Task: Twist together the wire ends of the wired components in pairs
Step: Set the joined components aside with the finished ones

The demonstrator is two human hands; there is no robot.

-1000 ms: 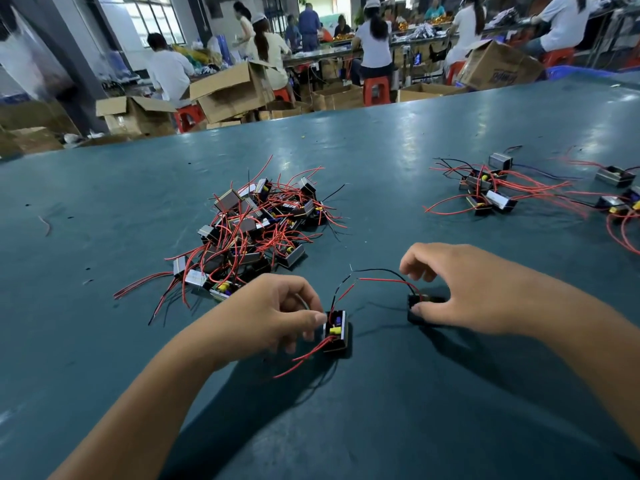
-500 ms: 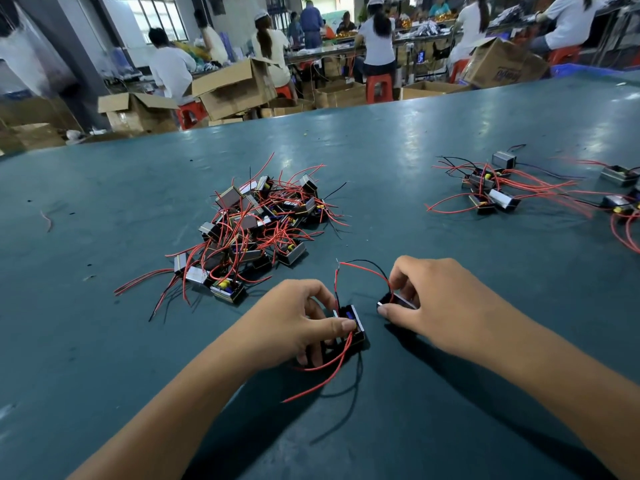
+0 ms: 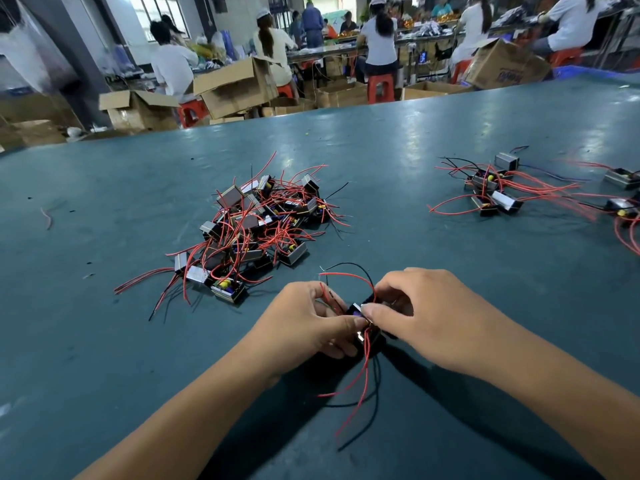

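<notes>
Both hands meet low in the middle of the green table (image 3: 104,341), each bringing one small black boxed part up against the other. The left hand (image 3: 304,327) has its thumb and curled fingers closed round the nearer part (image 3: 372,341), pinning it close to the table, probably so the leads stay put while they are sorted. The right hand (image 3: 426,317) pinches the second part (image 3: 356,309) between thumb and bent forefinger, its other fingers tucked in; the two parts sit touching, side by side.

Their wires (image 3: 346,275) loop up in a red and black arc between the two hands, with bare tips just visible above the left fingers, while another bunch of red and black leads (image 3: 360,393) trails toward the person over the table. Holding the bodies together like this seems meant to bring matching ends within reach of each other, so the twisting itself looks not yet begun; which ends will be joined I cannot tell.

To the left and farther back lies the heap of loose parts (image 3: 256,233), a tangle of red leads waiting their turn. Well apart on the right sits a smaller group (image 3: 491,192) with leads spread out, possibly finished pairs, though that is a guess
</notes>
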